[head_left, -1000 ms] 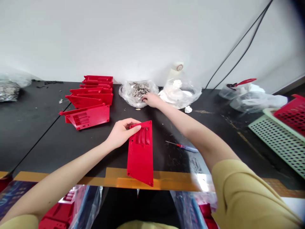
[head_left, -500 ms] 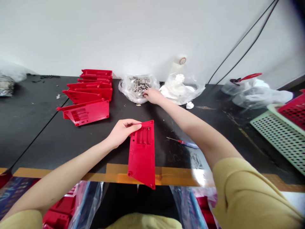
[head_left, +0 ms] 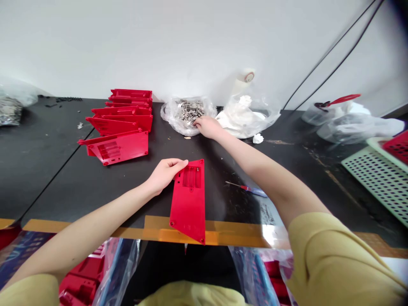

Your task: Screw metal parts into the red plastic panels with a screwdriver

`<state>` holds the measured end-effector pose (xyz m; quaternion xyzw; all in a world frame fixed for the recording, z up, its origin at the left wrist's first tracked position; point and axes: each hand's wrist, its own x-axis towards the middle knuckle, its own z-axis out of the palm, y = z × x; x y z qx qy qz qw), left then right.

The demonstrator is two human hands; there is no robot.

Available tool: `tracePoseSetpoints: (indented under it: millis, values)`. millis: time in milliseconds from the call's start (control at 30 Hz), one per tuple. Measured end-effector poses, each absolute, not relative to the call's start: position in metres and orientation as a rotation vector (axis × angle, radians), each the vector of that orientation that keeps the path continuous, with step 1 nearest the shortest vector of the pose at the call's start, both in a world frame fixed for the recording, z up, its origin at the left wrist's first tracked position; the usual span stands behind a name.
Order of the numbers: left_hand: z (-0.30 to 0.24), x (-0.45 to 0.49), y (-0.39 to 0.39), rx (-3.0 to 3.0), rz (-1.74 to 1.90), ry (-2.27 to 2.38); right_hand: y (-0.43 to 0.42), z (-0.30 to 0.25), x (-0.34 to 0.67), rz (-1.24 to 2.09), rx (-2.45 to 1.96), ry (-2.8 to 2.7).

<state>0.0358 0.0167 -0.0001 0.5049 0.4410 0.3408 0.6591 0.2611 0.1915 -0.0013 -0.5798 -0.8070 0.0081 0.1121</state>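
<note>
A black workbench (head_left: 47, 170) carries overlapping red plastic panels (head_left: 116, 144) at far left, with a plastic bag of metal parts (head_left: 9, 111) beyond them. At far centre-right lies a bag of white material (head_left: 245, 119). A red-handled screwdriver (head_left: 250, 191) lies right of centre. A green perforated tray (head_left: 379, 178) sits at right, under a red crate (head_left: 397, 146). Amber tape (head_left: 223, 233) runs along the near edge.

Left hand (head_left: 165, 175) touches a flat red plastic panel (head_left: 188, 208) on the black surface (head_left: 47, 170); right hand (head_left: 208, 127) reaches grey metal scraps (head_left: 190, 110) in a clear plastic bag (head_left: 169, 115).
</note>
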Motion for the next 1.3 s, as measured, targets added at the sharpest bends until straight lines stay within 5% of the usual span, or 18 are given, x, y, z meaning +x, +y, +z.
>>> tracePoseSetpoints:
  millis: [467, 800, 1300]
  values:
    - [-0.005, 0.034, 0.019, 1.293, 0.754, 1.097, 0.059, 0.021, 0.298, 0.149, -1.426, -2.24]
    - [-0.007, 0.032, 0.018, 1.536, 0.786, 1.173, -0.067, 0.016, 0.385, 0.685, -2.113, -2.107]
    - [0.015, 0.032, -0.002, 1.708, 1.24, 0.932, -0.065, -0.024, 0.351, 0.632, -1.494, -1.527]
